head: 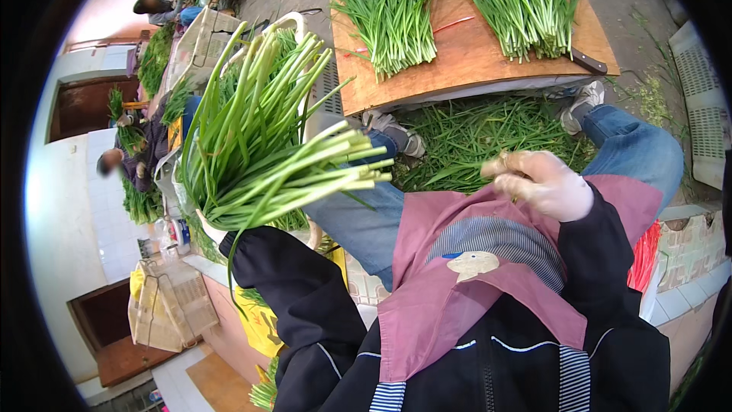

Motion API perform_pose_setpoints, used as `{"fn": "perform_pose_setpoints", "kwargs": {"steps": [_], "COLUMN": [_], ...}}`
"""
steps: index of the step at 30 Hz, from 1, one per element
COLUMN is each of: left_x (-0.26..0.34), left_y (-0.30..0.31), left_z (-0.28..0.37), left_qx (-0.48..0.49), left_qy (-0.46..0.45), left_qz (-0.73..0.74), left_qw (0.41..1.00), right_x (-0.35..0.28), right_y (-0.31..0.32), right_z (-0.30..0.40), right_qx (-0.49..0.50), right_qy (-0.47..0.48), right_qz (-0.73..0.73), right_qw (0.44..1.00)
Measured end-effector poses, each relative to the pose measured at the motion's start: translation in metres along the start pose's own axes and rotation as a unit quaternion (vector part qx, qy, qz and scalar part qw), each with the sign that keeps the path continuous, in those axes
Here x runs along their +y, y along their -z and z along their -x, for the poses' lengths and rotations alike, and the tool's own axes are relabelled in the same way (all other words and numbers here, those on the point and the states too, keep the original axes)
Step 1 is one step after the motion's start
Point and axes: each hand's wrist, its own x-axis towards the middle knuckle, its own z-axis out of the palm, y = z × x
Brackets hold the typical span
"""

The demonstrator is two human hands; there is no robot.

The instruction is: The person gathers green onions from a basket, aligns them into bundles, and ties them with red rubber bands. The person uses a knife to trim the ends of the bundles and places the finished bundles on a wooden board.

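Note:
My left hand (pixel 213 230), mostly hidden behind leaves, holds a large bunch of long green stalks (pixel 263 149), like garlic chives; their pale cut ends point towards my lap. My right hand (pixel 540 182), in a pale, stained glove, is raised over my apron with its fingers bent; it is blurred, and whether it pinches anything is unclear. On the wooden board (pixel 457 77) before me lie two piles of the same greens, a left pile (pixel 400 23) and a larger right pile (pixel 523 6). A red tie (pixel 454 24) lies between them. A knife (pixel 589 62) rests at the board's right edge.
Loose green leaves (pixel 457 137) cover the floor between my feet. Plastic crates stand at the right (pixel 700 97) and lower left (pixel 171 303). A bundle of red ties (pixel 645 254) hangs by my right hip. At the left, other people (pixel 143 137) sit among greens.

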Motion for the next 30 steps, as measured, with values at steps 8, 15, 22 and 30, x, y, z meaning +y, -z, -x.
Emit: {"fn": "perform_pose_setpoints", "kwargs": {"steps": [8,15,22,30], "left_x": [-0.005,0.002,-0.008,0.001], "left_y": [-0.010,-0.004,-0.014,-0.008], "left_z": [-0.007,-0.001,-0.003,-0.006], "left_qx": [-0.092,-0.118,-0.139,-0.151], "left_qy": [0.018,0.019,0.033,0.035], "left_qz": [0.075,0.101,0.119,0.114], "left_qw": [0.993,0.988,0.983,0.981], "right_x": [-0.059,-0.047,-0.043,-0.047], "right_y": [-0.044,-0.021,-0.050,-0.056], "right_z": [-0.051,-0.030,-0.059,-0.066], "right_qx": [-0.006,0.183,0.055,-0.149], "right_qy": [0.125,0.201,0.233,0.198], "right_qz": [-0.352,-0.212,-0.145,-0.397], "right_qw": [0.927,0.939,0.960,0.884]}}
